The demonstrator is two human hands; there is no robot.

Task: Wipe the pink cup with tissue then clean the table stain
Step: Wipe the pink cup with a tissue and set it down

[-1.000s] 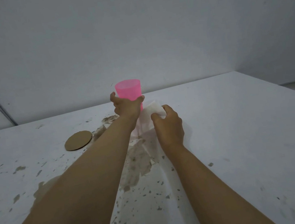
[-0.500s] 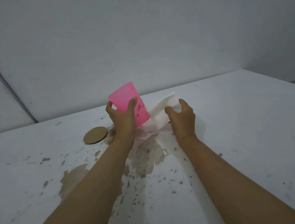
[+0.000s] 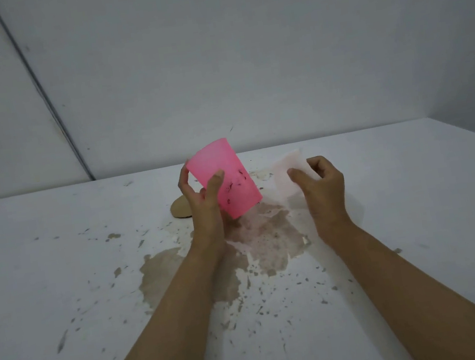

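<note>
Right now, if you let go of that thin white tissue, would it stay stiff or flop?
Probably flop: the thin white tissue curves limply where the right hand pinches it. It looks very light, so it would likely flutter down. On the wet-looking brown stain below, it would probably soak and tear easily.

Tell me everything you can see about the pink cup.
The pink cup is a see-through plastic tumbler, wider at the rim than the base. It is tilted, rim up and leaning left, base down over the table stain. Dark specks cling to its near side. The left hand grips it, thumb in front. The tissue is apart from it.
</note>
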